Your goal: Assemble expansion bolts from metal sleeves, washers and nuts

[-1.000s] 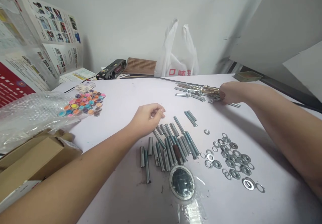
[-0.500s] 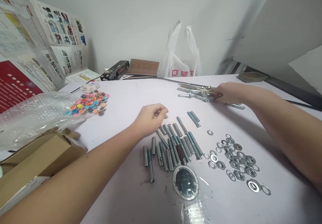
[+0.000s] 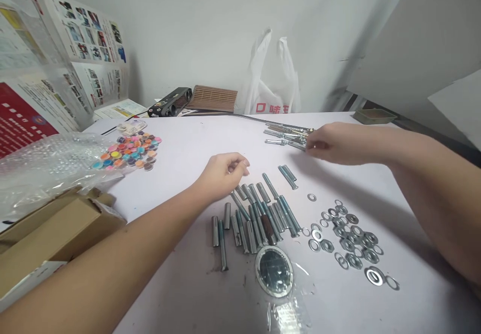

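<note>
My left hand [image 3: 227, 174] rests on the white table with its fingers curled together, just behind a group of metal sleeves and bolts [image 3: 259, 214]; whether anything is inside the fingers is hidden. My right hand [image 3: 326, 142] is at the far right, its fingertips bent down at the right end of a pile of assembled metal anchor bolts [image 3: 287, 134]. What the fingertips pinch is hidden. Metal washers and nuts [image 3: 349, 239] lie spread at the right, below my right forearm. A round disc [image 3: 274, 271] with a silvery rim lies in front of the sleeves.
Colourful small discs [image 3: 131, 151] and bubble wrap [image 3: 52, 158] lie at the left, above a cardboard box [image 3: 56, 239]. At the back are a black device [image 3: 171, 102], a brown slatted mat [image 3: 213, 98], a white plastic bag [image 3: 270, 91] and a small tray [image 3: 374, 116].
My right hand has moved left along the anchor bolt pile, covering its right end. My left hand has hardly moved. The whole view has shifted slightly.
</note>
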The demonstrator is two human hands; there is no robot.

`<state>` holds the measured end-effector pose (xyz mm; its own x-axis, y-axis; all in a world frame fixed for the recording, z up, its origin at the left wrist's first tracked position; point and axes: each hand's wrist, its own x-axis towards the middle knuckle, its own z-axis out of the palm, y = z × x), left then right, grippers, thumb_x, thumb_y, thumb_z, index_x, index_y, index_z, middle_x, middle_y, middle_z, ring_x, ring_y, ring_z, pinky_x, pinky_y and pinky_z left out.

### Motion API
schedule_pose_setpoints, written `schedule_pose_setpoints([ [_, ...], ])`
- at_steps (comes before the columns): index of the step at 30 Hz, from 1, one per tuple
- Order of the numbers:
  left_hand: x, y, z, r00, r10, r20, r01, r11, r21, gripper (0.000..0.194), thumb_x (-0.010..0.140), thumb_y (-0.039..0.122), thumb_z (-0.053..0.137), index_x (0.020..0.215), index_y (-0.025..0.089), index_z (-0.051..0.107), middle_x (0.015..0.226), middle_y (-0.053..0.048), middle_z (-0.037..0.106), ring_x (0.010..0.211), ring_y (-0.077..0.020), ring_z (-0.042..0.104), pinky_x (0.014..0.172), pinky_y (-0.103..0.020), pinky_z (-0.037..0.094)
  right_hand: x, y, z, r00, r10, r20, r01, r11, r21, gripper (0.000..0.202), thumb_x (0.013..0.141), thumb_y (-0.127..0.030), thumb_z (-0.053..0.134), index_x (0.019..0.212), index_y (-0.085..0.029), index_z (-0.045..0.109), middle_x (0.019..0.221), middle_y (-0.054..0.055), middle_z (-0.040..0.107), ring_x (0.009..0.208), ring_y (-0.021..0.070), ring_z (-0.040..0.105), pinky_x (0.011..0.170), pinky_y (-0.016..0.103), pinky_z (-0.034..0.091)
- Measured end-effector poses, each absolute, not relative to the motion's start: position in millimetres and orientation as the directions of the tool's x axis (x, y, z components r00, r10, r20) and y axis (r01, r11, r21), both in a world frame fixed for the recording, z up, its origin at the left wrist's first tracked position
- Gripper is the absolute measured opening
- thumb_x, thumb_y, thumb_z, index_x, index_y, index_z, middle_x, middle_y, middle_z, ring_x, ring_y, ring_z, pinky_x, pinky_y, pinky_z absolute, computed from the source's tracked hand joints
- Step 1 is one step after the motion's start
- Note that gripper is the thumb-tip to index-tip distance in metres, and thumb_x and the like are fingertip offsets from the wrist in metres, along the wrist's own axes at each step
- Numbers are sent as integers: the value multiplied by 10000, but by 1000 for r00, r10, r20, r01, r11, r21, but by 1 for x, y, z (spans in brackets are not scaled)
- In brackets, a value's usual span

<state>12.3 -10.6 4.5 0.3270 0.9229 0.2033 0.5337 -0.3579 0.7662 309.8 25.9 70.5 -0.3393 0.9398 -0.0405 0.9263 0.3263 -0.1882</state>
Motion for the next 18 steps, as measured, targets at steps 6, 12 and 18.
schedule_pose_setpoints([
  [6, 12, -9, 2, 311, 926, 212, 556, -359, 749, 265, 883, 364, 513, 844, 176, 695, 732, -28, 703, 629, -153, 602, 612, -299, 480, 232, -26, 64, -616, 777, -128, 753, 533, -387, 335, 886, -443, 505, 681, -219, 649, 542, -1, 581, 453, 124, 442, 466, 297, 324],
  [12, 10, -12, 5, 562, 791, 243, 550, -576, 605, 184, 768, 193, 572, 882, 217, 715, 850, -17, 707, 870, -200, 605, 813, -342, 468, 214, -30, 40, -539, 831, -138, 800, 453, -394, 299, 810, -440, 587, 665, -195, 680, 579, 22, 622, 504, 140, 511, 487, 296, 351],
  [18, 9, -10, 5, 694, 680, 238, 502, -693, 517, 172, 745, 185, 595, 859, 218, 719, 844, -14, 704, 908, -216, 567, 868, -354, 442, 217, -26, 41, -508, 833, -219, 815, 383, -434, 309, 802, -436, 580, 641, -191, 675, 540, 10, 576, 500, 136, 479, 479, 292, 355],
])
